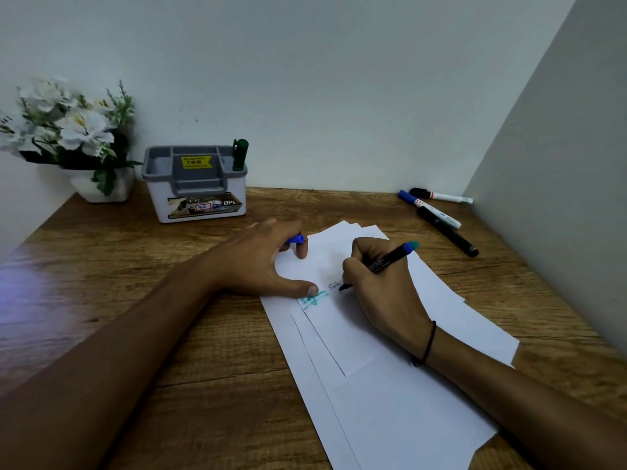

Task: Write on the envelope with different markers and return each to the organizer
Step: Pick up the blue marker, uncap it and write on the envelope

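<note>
your right hand [380,283] is clamped around a black marker with a blue end [390,257], its tip touching the top envelope [339,330] just right of a short thin word, so by my reading you are midway through the second piece of writing. the first looks done: a thick teal-green word [314,297] sits on the same envelope just beside your left thumb. your left hand [268,262] presses the paper stack flat with thumb spread wide, while its curled fingers hold a small blue cap [296,239], most likely this marker's. one dark green marker [240,155] stands upright in the right rear slot of the grey and white organizer [196,198], which suggests one pen is written with and returned. three more markers [437,212] lie on the wooden table [135,266] near the right wall, well apart from the organizer; i cannot tell whether any has been used. what is left, as i judge it: finish this word, cap the marker, slot it, then work through those three.
</note>
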